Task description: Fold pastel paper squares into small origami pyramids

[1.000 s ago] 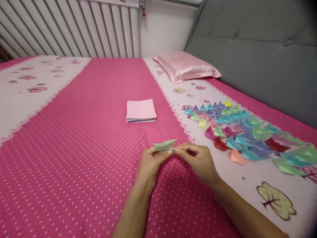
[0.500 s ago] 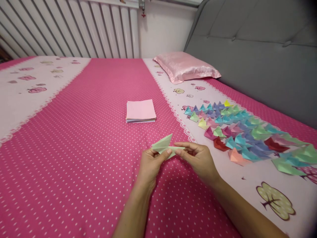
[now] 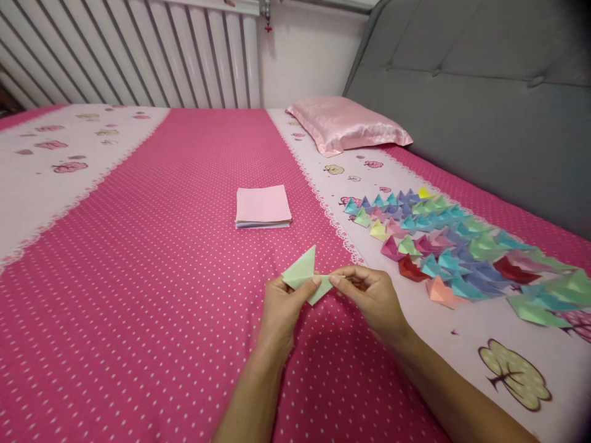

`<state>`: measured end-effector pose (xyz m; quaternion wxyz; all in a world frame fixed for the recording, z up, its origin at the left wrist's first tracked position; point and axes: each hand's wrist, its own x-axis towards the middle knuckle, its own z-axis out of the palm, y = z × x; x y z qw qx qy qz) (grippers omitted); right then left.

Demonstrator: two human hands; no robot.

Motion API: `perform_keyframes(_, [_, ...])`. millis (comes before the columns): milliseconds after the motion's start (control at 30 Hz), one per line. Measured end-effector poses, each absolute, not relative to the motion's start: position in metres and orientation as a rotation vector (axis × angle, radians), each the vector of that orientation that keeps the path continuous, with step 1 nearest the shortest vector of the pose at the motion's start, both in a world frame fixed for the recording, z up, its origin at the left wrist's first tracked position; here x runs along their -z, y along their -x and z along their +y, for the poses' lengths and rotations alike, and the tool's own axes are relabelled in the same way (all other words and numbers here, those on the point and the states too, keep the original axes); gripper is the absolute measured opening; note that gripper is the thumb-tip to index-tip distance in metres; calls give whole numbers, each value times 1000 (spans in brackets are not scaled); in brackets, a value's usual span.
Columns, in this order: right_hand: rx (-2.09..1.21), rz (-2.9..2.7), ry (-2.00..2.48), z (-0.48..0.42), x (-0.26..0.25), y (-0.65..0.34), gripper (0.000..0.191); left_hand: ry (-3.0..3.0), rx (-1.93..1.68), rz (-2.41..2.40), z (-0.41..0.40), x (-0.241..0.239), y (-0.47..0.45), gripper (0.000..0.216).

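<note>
A pale green folded paper piece (image 3: 305, 275) is held just above the pink dotted bedsheet (image 3: 152, 258), near the middle of the view. My left hand (image 3: 282, 307) pinches its left side with thumb and fingers closed. My right hand (image 3: 372, 296) pinches its right end, fingers curled. One pointed flap of the paper stands up, another points down. A stack of square paper sheets (image 3: 263, 206), pink on top, lies on the sheet beyond my hands.
Several folded paper boats (image 3: 443, 249) in many colours lie in rows on the white band of the sheet at the right. A pink satin pillow (image 3: 346, 123) rests at the grey padded headboard (image 3: 484, 104). A white radiator (image 3: 138, 49) runs along the far wall.
The green paper has spread apart between my hands: from a flat narrow shape into one flap pointing up and one down. My hands have stayed in about the same place.
</note>
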<state>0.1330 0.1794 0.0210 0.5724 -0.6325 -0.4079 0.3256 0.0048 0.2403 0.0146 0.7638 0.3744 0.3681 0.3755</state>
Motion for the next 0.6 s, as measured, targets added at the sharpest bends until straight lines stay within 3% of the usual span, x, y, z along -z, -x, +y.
perform_keyframes(300, [-755,-1026,1478,181,-23,-127,18,-833,-821,797,238,-14,-6,22])
perform_keyframes(600, [-960,-787,1365,181,-21,-130,31,-877,-720,777,243,-18,-3,22])
